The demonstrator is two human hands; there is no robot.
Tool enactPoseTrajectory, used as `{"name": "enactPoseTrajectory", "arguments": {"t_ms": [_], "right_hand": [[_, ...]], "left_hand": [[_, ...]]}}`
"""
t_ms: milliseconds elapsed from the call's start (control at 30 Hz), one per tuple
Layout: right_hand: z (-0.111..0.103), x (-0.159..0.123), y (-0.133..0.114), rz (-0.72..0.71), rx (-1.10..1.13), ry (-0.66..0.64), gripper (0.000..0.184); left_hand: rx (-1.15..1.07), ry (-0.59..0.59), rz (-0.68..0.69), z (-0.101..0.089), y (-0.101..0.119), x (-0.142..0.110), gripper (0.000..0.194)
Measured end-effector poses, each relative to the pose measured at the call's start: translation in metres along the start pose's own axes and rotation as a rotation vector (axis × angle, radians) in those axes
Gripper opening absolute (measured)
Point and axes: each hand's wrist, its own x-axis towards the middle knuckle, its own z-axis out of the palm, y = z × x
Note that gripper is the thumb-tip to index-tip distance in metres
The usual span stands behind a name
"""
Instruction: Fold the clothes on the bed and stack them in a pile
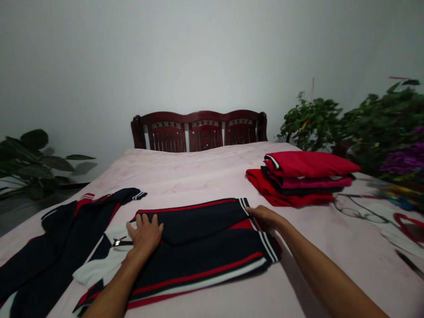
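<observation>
A navy jacket (202,225) with red piping, a white part and striped ribbed edges lies on the bed, its sleeves laid lengthwise over the body. On its white left part, my left hand (145,232) rests flat with fingers spread, beside a small zipper pull (116,242). My right hand (263,215) pinches the striped edge at the right end of the jacket, thumb and fingers closed on the cloth. Further left, a second navy garment (66,234) with red and white trim lies spread out; nothing touches it.
A stack of folded red, magenta and dark clothes (304,179) stands on the pink bed sheet (198,181) at right. Eyeglasses (361,215), a red looped item (406,225) and a dark pen-like object (409,263) lie at the right. Plants (314,121) flank the bed; a wooden headboard (202,132) stands behind.
</observation>
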Motion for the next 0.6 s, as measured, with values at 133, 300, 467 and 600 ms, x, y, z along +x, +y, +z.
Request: {"name": "enactPoseTrajectory", "arguments": {"t_ms": [133,300,467,600], "right_hand": [[0.001,-0.008,-0.004,0.076,-0.023,-0.101,0.041],[0.001,-0.019,-0.008,0.097,-0.089,-0.118,0.039],[-0.004,-0.022,-0.009,0.118,-0.184,-0.088,0.034],[-0.007,-0.032,-0.008,0.089,-0.151,-0.148,0.029]], "left_hand": [[-0.506,-0.025,0.318,-0.015,0.057,-0.026,0.044],[-1.123,-0.344,0.635,-0.018,0.154,-0.077,0.076],[-0.926,-0.445,0.542,-0.002,0.209,-0.099,0.091],[-0.850,-0.383,0.500,0.008,0.220,-0.102,0.090]]}}
